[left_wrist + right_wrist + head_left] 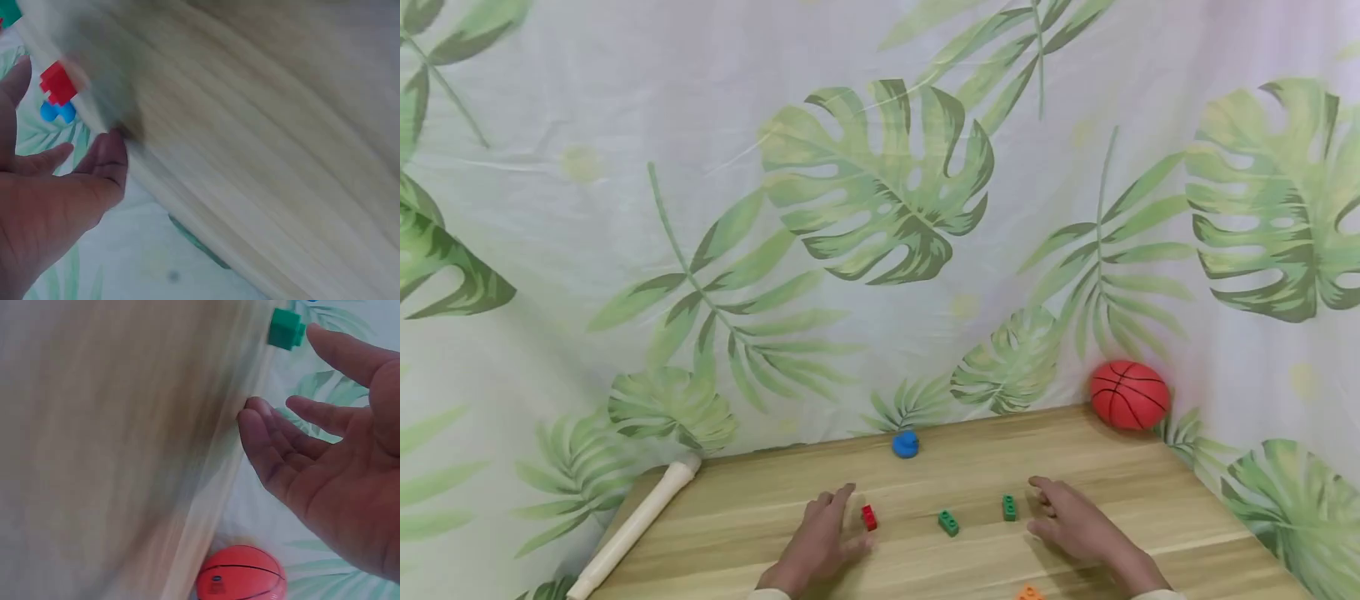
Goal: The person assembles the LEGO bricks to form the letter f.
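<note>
My left hand is at the table just left of a red toy brick, its fingers relaxed and nothing in them. In the left wrist view the red brick shows past the thumb and fingers. My right hand hovers with spread, loosely bent fingers to the right of a green brick, holding nothing. That green brick appears beyond the fingertips in the right wrist view. Between the hands lies a second green brick, tilted on the wood. Part of an orange brick shows at the bottom edge.
A small blue rubber duck sits near the table's back edge. At the back right corner is a red ball with black lines. A pale stick lies along the left edge. Leaf-printed cloth hangs behind the wooden table.
</note>
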Motion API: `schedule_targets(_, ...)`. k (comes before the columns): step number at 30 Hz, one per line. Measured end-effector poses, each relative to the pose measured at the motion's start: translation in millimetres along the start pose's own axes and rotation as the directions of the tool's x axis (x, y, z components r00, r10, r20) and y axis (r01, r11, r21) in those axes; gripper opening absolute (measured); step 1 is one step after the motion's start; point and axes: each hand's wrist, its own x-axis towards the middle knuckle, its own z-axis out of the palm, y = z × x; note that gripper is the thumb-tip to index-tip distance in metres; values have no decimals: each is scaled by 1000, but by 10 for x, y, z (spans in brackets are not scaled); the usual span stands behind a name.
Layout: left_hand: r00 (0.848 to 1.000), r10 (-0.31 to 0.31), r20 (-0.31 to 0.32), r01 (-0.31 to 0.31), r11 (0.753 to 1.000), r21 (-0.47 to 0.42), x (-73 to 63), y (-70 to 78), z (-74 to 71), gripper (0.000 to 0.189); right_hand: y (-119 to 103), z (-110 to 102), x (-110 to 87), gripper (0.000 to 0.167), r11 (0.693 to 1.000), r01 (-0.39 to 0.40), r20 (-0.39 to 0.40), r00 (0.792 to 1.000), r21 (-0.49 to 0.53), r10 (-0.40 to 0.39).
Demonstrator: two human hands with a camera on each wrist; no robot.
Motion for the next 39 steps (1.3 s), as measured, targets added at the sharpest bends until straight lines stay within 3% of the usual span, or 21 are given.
schedule_targets(5,998,56,-27,-55,998,39,152,7,115,40,84,-3,118,74,998,16,28,999,65,-18)
schedule_targets(9,992,126,-17,-125,992,34,263,40,197,16,66,-17,220,78,990,-53,42,998,129,48)
schedule_targets(12,986,167,11,-167,986,15,278,50,205,13,14,20,316,76,993,-61,50,997,104,56)
schedule_targets(16,980,195,32,-195,981,-10,279,79,200,16,-27,83,414,62,997,-8,63,998,73,3)
schedule_targets(24,982,190,23,-188,980,-65,237,74,204,23,-118,180,479,30,992,123,58,991,7,-123)
schedule_targets(33,991,133,29,-128,982,-137,257,74,211,22,-158,225,438,20,998,55,27,998,-25,-55)
schedule_targets(39,991,132,22,-126,976,-178,258,59,215,23,-188,238,414,19,996,77,7,997,-38,-76)
